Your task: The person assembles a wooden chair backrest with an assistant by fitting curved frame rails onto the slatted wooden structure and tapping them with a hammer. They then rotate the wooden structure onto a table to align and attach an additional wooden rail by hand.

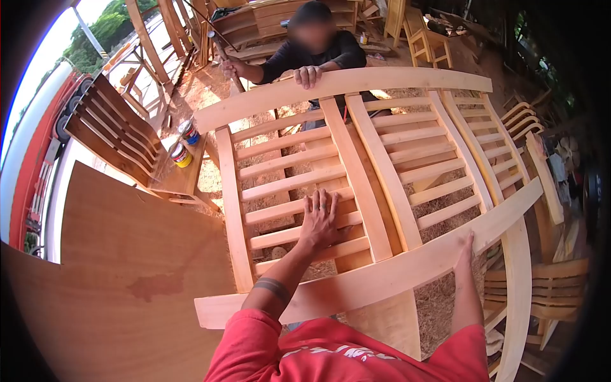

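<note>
Pale slatted wooden frame point(385, 172), three sections side by side, across mid-view

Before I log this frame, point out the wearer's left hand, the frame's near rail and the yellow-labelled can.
Left hand point(321, 223): head view, back of the hand.
Near rail point(382, 277): head view, mid-length.
Yellow-labelled can point(181, 155): head view, its label.

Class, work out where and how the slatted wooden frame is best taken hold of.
Probably by its near rail, from the near side, at two spots well apart: it is long, gently curved and runs along that whole side, its outer edge facing outward.
</note>
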A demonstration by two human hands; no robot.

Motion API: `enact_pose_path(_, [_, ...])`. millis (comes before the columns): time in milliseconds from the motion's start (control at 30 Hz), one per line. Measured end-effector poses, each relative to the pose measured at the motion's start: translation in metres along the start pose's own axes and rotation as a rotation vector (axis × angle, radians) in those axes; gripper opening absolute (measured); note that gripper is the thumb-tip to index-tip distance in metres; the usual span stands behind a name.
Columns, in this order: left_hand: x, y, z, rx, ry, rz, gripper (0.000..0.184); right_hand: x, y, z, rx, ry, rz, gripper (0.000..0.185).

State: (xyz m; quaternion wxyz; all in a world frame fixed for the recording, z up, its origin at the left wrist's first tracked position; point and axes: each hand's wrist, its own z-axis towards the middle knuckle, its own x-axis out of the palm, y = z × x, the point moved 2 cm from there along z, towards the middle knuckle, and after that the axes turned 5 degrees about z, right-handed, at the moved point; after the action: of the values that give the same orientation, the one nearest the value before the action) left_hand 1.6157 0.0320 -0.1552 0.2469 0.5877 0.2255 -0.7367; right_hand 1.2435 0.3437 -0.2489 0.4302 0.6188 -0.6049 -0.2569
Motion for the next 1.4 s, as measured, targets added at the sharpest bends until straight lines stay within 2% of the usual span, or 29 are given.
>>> enact_pose_path(500, [-0.002, -0.002, 0.000, 0.006, -0.030, 0.023, 0.092, -0.007, -0.004, 0.014, 0.065, -0.012, 0.035, 0.084])
enact_pose_path(600, [-0.003, -0.003, -0.001, -0.014, 0.029, 0.020, 0.092, -0.008, -0.006, 0.019, 0.056, 0.007, 0.052, 0.084])
enact_pose_path(800, [-0.001, -0.002, -0.001, -0.013, 0.000, 0.016, 0.092, -0.006, -0.004, 0.013, 0.030, -0.016, 0.002, 0.088])
enact_pose_path(900, [-0.002, -0.002, -0.001, -0.008, -0.010, 0.011, 0.092, -0.010, -0.004, 0.017, 0.083, -0.087, -0.044, 0.089])
enact_pose_path(1400, [-0.001, -0.001, -0.002, -0.004, -0.034, 0.017, 0.090, -0.008, -0.004, 0.019, 0.045, 0.018, -0.049, 0.086])
